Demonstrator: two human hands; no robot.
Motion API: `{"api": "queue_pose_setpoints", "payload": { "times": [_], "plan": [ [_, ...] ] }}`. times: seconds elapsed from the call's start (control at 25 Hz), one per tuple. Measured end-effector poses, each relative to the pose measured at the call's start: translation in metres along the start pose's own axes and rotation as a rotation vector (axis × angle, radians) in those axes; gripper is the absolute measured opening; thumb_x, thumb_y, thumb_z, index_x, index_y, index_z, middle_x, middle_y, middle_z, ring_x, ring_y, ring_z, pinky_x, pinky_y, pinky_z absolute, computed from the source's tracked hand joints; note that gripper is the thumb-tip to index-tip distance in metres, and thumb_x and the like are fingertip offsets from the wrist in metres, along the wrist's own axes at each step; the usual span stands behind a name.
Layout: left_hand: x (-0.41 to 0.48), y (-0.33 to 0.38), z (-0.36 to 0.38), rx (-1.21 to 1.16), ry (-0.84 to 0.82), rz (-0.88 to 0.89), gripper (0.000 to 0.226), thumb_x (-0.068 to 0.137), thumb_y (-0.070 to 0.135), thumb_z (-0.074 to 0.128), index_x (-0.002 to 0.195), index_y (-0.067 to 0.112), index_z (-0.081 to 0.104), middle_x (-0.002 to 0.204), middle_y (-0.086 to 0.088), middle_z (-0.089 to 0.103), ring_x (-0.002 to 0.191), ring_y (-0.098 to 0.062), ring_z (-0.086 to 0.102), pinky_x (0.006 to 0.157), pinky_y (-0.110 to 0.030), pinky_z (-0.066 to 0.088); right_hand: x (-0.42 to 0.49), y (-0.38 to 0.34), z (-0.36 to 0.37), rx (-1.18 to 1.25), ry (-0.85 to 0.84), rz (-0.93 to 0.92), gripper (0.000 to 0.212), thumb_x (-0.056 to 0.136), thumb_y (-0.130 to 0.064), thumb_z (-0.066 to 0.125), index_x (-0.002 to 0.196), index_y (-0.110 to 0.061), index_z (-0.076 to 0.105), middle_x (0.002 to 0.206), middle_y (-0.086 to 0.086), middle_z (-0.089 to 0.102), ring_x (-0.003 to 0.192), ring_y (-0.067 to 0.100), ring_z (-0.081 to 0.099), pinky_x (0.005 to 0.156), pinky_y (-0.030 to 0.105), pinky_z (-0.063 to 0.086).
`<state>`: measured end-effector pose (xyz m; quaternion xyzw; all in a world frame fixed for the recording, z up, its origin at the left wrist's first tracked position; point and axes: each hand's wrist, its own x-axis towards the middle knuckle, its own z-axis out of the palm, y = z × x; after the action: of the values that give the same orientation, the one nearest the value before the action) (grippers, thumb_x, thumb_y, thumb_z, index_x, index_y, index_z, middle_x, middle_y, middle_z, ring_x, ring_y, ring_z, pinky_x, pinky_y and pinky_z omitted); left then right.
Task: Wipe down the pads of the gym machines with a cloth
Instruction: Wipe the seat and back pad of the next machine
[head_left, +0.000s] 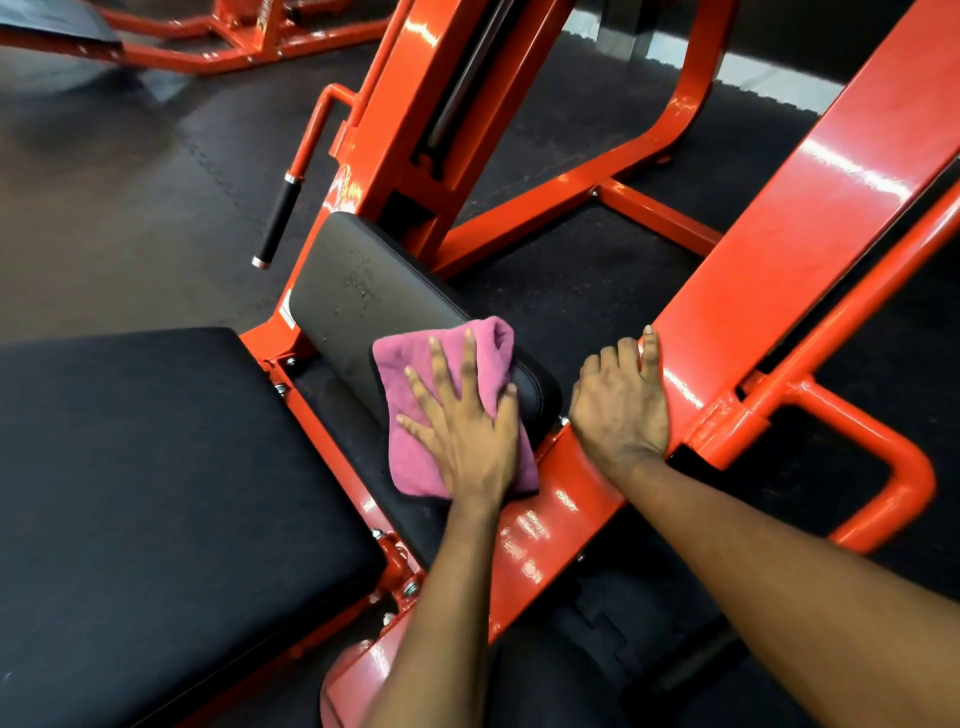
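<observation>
- Pressing flat with fingers spread, left hand pins pink cloth on the narrow pad's near end.
- Right hand?
- Curled over the orange beam at 3 o'clock, off the pad. Pad's long axis runs toward 11 o'clock, droplets there; left hand nearer.

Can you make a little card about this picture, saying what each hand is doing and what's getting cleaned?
Left hand: flat, fingers spread, pressing the pink cloth
Cloth lies on: the near end of the narrow black pad
Right hand: fingers curled over the edge of the orange frame
Also there: wide black pad, no hand on it
</observation>
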<state>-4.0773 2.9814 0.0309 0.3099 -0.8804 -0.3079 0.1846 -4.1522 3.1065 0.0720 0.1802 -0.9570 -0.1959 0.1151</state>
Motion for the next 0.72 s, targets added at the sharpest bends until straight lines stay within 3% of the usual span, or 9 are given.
{"api": "queue_pose_setpoints", "payload": {
  "times": [0.12,0.32,0.48,0.6,0.72],
  "plan": [
    [-0.050,-0.009,0.007,-0.024,-0.036,-0.014,0.074,0.089,0.060,0.028,0.152,0.052,-0.010,0.167,0.010,-0.013,0.152,-0.025,-0.018,0.115,-0.070,-0.004,0.000,0.000,-0.001,0.003,-0.001,0.001,0.032,0.099,-0.026,0.040,0.108,-0.011,0.066,0.102,0.009,0.062,0.116,0.031,0.046,0.124,0.053,0.005],
    [0.012,0.021,0.000,0.025,-0.055,-0.026,0.067,0.086,0.059,0.031,0.152,0.051,0.021,0.167,0.012,-0.004,0.152,-0.033,-0.014,0.112,-0.074,0.002,0.001,0.000,0.000,0.001,0.006,-0.003,0.032,0.099,-0.027,0.039,0.108,-0.012,0.066,0.102,0.009,0.063,0.117,0.031,0.047,0.124,0.053,0.006],
    [0.049,0.040,-0.001,0.062,-0.024,-0.051,0.061,0.087,0.059,0.041,0.148,0.051,0.031,0.167,0.006,0.002,0.151,-0.038,-0.010,0.110,-0.077,0.006,0.001,0.001,0.001,0.008,0.001,-0.009,0.031,0.099,-0.025,0.040,0.107,-0.011,0.066,0.101,0.009,0.063,0.117,0.032,0.046,0.124,0.053,0.007],
    [-0.001,0.033,0.007,0.038,0.083,-0.037,0.069,0.088,0.060,0.033,0.154,0.048,0.021,0.168,0.005,0.001,0.153,-0.035,-0.005,0.113,-0.074,0.006,0.002,0.000,0.001,0.007,0.004,-0.006,0.031,0.099,-0.025,0.040,0.109,-0.011,0.066,0.103,0.010,0.063,0.119,0.032,0.046,0.124,0.053,0.006],
    [-0.041,0.015,0.010,0.047,0.054,0.000,0.070,0.092,0.064,0.030,0.156,0.047,0.008,0.168,0.007,-0.003,0.154,-0.029,-0.007,0.116,-0.070,0.000,0.001,0.000,0.001,0.005,0.009,-0.004,0.031,0.099,-0.026,0.041,0.109,-0.011,0.066,0.104,0.010,0.063,0.119,0.032,0.047,0.124,0.053,0.005]
  ]
}}
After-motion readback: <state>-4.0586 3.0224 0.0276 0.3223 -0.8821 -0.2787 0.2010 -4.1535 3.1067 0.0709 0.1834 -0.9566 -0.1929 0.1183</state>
